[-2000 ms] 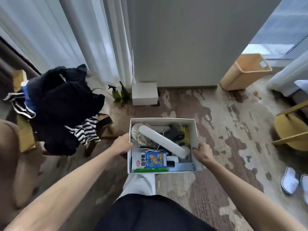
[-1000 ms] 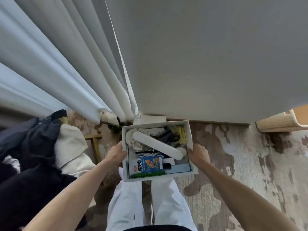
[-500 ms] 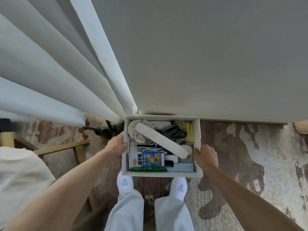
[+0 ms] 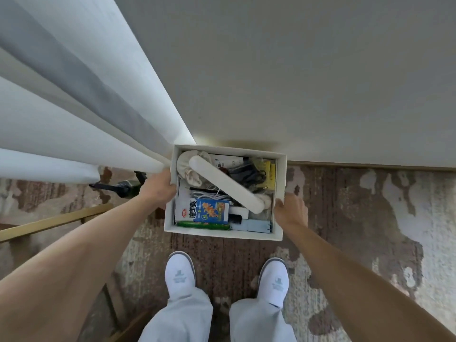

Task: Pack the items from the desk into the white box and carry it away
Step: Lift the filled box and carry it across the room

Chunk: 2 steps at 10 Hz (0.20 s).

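Observation:
The white box (image 4: 223, 233) is low in front of my feet, close to the wall. Whether it rests on the floor I cannot tell. My left hand (image 4: 159, 186) grips its left wall. At the right wall, my right hand (image 4: 292, 210) holds the rim. Inside lie a long white bar-shaped item (image 4: 228, 187), a blue snack packet (image 4: 211, 211), a beige cloth bundle (image 4: 186, 164), white cables, a black comb (image 4: 234, 218), dark tangled items and something yellow (image 4: 271, 175).
A grey wall (image 4: 296, 82) rises right behind the box. White curtains (image 4: 74, 107) hang at the left. Dark spray bottles (image 4: 123, 187) stand on the worn patterned carpet (image 4: 357, 206) left of the box. A wooden chair rail (image 4: 54, 222) crosses the left. My white slippers (image 4: 180, 275) stand below.
I have walked up to the wall and curtain with the box in both hands. The box has come lower and nearer the wall, hiding the small white box that stood there.

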### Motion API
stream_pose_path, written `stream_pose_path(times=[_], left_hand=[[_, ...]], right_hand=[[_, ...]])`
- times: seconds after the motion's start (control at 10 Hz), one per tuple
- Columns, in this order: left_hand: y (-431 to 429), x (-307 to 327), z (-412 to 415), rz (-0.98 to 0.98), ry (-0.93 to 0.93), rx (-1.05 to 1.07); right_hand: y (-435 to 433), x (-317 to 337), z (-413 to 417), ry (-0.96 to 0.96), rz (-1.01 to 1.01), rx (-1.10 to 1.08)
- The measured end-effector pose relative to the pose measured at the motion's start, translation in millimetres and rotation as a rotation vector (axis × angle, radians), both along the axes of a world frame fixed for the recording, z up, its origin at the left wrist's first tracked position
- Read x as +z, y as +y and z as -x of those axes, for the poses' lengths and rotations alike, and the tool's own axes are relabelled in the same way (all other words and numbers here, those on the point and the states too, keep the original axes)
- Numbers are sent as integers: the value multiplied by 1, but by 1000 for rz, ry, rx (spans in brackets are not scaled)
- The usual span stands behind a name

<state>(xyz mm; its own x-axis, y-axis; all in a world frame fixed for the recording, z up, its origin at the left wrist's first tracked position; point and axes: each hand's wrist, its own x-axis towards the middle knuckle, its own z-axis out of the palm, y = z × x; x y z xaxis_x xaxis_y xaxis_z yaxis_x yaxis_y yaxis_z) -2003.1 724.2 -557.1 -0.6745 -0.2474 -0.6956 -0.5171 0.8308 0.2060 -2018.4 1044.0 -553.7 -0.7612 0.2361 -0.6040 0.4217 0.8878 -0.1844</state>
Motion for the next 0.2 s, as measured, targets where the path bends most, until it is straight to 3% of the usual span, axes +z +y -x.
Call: stream_pose_path(times=[0.1, 0.2], left_hand=[[0, 4, -8, 6, 56, 20], [4, 24, -20, -22, -45, 57]], right_hand=[[-4, 8, 0, 3, 22, -34], [-8, 35, 5, -24, 28, -90]])
